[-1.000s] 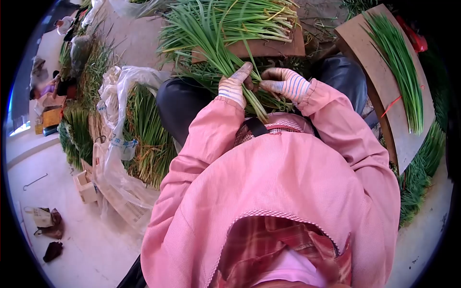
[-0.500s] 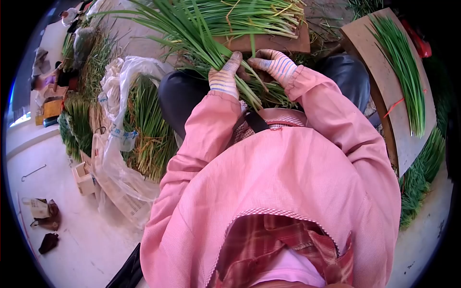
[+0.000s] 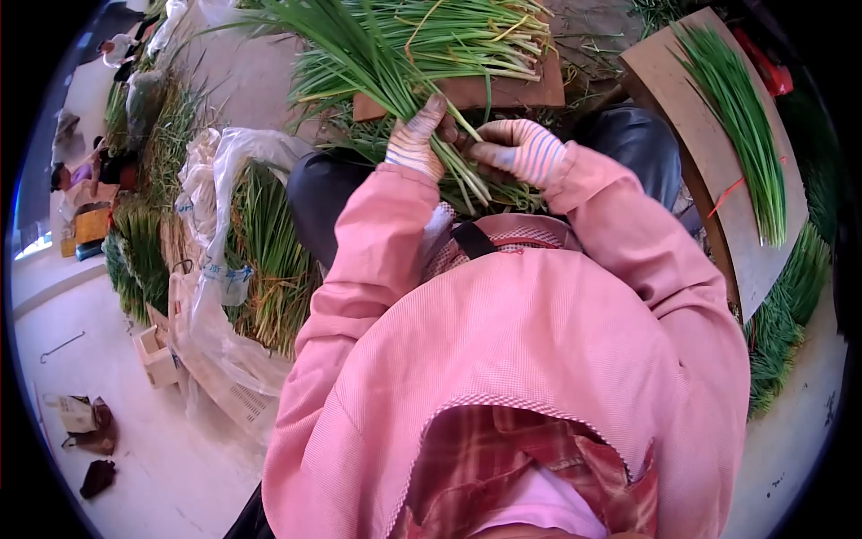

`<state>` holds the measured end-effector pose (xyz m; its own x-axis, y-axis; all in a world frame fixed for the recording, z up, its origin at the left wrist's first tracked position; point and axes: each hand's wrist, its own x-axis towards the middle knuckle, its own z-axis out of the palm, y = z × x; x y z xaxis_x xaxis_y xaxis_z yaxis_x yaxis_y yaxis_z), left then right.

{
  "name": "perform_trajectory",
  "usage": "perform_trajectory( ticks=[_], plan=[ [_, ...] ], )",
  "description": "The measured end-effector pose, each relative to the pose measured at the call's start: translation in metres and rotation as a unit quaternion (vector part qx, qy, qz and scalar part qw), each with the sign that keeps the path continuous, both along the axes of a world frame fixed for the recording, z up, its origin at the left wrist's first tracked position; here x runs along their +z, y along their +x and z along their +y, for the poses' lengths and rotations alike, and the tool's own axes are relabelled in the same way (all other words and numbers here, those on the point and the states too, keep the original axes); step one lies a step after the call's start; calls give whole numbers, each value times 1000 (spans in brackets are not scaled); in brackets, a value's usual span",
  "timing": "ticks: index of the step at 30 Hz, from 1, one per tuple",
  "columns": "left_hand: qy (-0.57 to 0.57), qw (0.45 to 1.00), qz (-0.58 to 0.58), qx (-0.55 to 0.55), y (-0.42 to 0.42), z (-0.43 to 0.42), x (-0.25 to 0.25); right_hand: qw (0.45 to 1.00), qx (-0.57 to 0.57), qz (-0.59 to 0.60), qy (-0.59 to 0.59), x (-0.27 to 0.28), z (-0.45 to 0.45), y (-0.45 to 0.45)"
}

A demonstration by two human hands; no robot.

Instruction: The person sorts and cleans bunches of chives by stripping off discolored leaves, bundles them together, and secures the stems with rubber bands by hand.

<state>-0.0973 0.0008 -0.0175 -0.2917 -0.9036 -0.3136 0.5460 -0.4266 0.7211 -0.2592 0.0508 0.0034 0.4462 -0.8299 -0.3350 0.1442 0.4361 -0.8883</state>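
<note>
My left hand [image 3: 416,142], in a striped glove with bare, soiled fingertips, is closed round a loose bunch of garlic chives [image 3: 352,65]. Their green leaves fan up and left; the pale stem ends stick out below the fist. Just to the right, my right hand [image 3: 523,151], gloved alike, pinches a pale stalk at the edge of the bunch. Part of that stalk is hidden behind the fingers. Beyond both hands, a pile of chives [image 3: 449,36] lies across a brown board [image 3: 539,88].
On the right, a tilted board [image 3: 660,76] carries a bundle of chives [image 3: 741,135] and a red tie [image 3: 725,198]. More chives [image 3: 269,260] stand in clear plastic [image 3: 235,148] on the left. A crate [image 3: 154,357] and a metal hook [image 3: 63,347] are farther left. People [image 3: 94,171] sit at upper left.
My right hand has come down and slightly right, its fingers now curled round a stalk at the bunch's edge. My left hand keeps its hold. The whole view has shifted slightly.
</note>
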Motion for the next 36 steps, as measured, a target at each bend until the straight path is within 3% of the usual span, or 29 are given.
perform_trajectory(
  ticks=[1, 4, 8, 10, 13, 16, 20, 22, 24, 27, 28, 30, 31, 32, 34, 36],
  plan=[
    [31, 998, -6, 61, -8, 8, 0, 995, -69, 53, -51, -10, 1, 7],
    [172, 968, 27, 179, -7, 30, -13, 981, -91, 155, -69, -31, 8, 4],
    [194, 967, -84, 144, -2, 47, -39, 977, 1, 198, -77, -31, 17, 9],
    [206, 970, -57, 114, 2, 47, -39, 984, 17, 155, -86, -37, 16, 13],
    [184, 979, -50, 76, -1, 43, -24, 993, -54, 85, -67, -34, 4, 16],
    [201, 976, -69, 47, -6, 42, -12, 997, -44, -47, 30, -34, -11, 21],
    [158, 983, -58, 74, 0, 48, -4, 1000, -17, -23, 12, -33, -21, 26],
    [118, 979, -112, 125, 0, 50, 2, 988, -92, -80, 98, -27, -19, 32],
    [85, 982, -120, 123, 5, 46, 3, 990, -119, -39, 66, -33, -23, 37],
    [29, 965, -131, 225, 4, 44, 5, 957, -31, 268, -108, -38, -29, 32],
    [25, 963, -127, 238, 8, 41, 11, 956, -36, 270, -107, -36, -27, 30],
    [-90, 923, -242, 287, 31, 20, 11, 864, 93, 447, -211, -28, -21, 24],
    [-90, 906, -265, 318, 50, 11, 24, 842, 182, 469, -196, -22, -15, 17],
    [-88, 888, -288, 348, 70, 2, 44, 778, 266, 536, -193, -30, -14, 12],
    [-124, 886, -221, 387, 106, -11, 93, 772, 263, 548, -188, -21, -10, -10],
    [-193, 858, -94, 468, 140, -16, 127, 812, 85, 524, -242, -22, -20, -30]
  ],
)
